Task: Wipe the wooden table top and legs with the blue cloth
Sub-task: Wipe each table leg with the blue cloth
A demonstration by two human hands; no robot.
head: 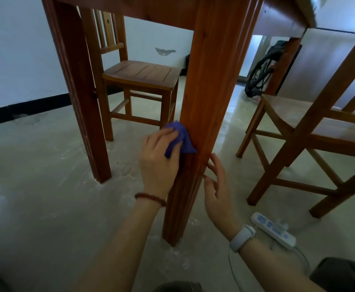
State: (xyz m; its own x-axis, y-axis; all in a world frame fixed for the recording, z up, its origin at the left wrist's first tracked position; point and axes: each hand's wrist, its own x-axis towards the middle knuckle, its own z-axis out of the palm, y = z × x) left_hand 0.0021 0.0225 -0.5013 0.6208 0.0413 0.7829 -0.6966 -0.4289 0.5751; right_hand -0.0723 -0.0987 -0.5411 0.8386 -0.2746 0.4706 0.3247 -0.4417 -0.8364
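The left hand [159, 163] bunched the soft, limp blue cloth [179, 139] against the stiff table leg [202, 106]; the right hand [217, 190], at 3 o'clock, touched it open-fingered, empty

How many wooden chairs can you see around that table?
2. One chair stands behind the table legs, by the white wall; another chair stands on the right. More may be hidden behind the table.

Soft, dim daylight fills the room, strongest at the upper right of the frame. The glossy floor [46, 186] shows 1 bright glare spot at the far left edge and pale streaks in the center. Straight lines bow outward near the edges. The lower corners are dark and blurred, and the picture is slightly soft overall.
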